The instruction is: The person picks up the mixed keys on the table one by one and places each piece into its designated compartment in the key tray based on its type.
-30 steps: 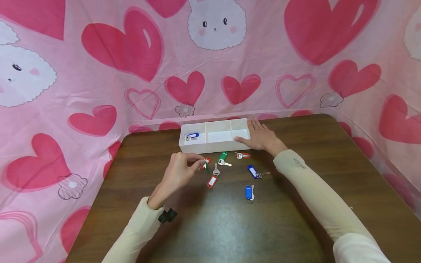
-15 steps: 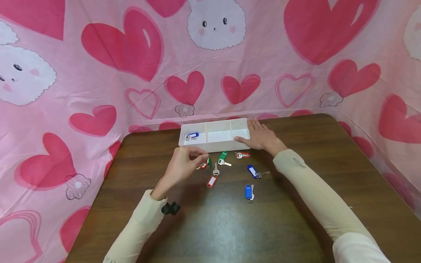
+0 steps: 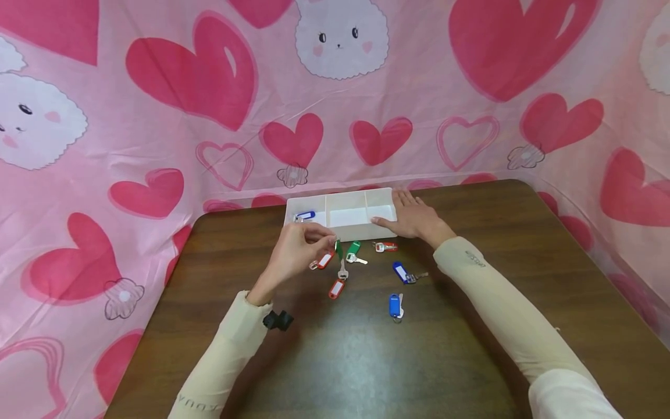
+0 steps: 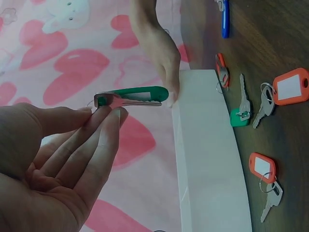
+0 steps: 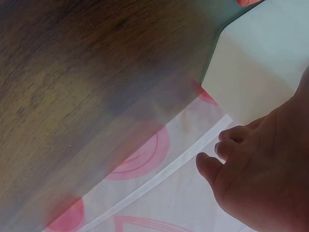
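Between thumb and fingertips my left hand (image 3: pixel 298 250) pinches a key with a green tag (image 4: pixel 153 92). In the head view this key hangs just in front of the white divided box (image 3: pixel 342 235), right of the left compartment. The pinched ring is partly hidden by the fingers. My right hand (image 3: pixel 417 220) rests on the box's right end, fingers extended and thumb at the front rim. A key with a blue tag (image 3: pixel 306 215) lies in the left compartment. Close below the left hand are a red-tagged key (image 3: pixel 325 260) and another red tag (image 3: pixel 337 289) with its key.
On the brown table (image 3: pixel 335 361) in front of the box lie a green-tagged key (image 3: pixel 353 248) and a red-tagged key (image 3: pixel 387 247). Farther right are a dark blue tag (image 3: pixel 400 272) and a lighter blue tag (image 3: pixel 395 305), each with a key. A pink heart-print cloth (image 3: pixel 220 169) hangs behind.
My left hand has moved right and toward the box, carrying the green-tagged key and uncovering more of the red-tagged key beneath. The right hand has stayed on the box.
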A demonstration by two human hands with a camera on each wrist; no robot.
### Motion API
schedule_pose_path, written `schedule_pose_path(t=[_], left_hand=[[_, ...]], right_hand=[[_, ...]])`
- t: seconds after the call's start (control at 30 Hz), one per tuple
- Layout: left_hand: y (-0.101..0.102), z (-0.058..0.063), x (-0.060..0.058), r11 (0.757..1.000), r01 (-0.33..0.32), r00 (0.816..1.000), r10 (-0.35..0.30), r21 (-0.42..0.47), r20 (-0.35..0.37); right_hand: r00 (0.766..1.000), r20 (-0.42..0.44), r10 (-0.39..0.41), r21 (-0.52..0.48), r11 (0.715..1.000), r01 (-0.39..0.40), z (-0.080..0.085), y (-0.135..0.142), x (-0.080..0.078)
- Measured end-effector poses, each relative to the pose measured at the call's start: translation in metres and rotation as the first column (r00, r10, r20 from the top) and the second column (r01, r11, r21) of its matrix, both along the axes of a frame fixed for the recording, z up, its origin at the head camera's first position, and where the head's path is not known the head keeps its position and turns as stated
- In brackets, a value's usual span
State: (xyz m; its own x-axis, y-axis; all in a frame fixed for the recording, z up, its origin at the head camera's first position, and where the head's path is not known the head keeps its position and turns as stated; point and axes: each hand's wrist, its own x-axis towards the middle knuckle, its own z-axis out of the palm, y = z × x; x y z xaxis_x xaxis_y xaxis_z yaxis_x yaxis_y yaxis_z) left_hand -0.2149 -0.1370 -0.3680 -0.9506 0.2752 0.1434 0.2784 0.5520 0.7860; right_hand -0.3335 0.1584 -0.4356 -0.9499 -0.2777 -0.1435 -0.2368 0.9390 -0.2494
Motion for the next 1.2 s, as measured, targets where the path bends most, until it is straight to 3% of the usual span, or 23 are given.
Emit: schedule_pose_path(t=[0.67,0.87,1.2], left_hand=[[0.008,0.008,-0.027,0.998,0.011,1.0,-0.01,0.057,-0.012],[0.009,0.006,-0.035,0.995,0.006,1.0,-0.008,0.103,0.022],[0.012,0.008,-0.058,0.992,0.0,0.999,-0.006,0.129,0.042]], right_hand=[[1.0,-0.005,-0.002,0.023,1.0,0.002,0.002,0.0,0.0],[1.0,-0.005,-0.003,0.015,1.0,0.004,0.002,-0.001,0.001],[1.0,0.002,0.006,0.009,1.0,-0.006,0.001,0.0,0.0]])
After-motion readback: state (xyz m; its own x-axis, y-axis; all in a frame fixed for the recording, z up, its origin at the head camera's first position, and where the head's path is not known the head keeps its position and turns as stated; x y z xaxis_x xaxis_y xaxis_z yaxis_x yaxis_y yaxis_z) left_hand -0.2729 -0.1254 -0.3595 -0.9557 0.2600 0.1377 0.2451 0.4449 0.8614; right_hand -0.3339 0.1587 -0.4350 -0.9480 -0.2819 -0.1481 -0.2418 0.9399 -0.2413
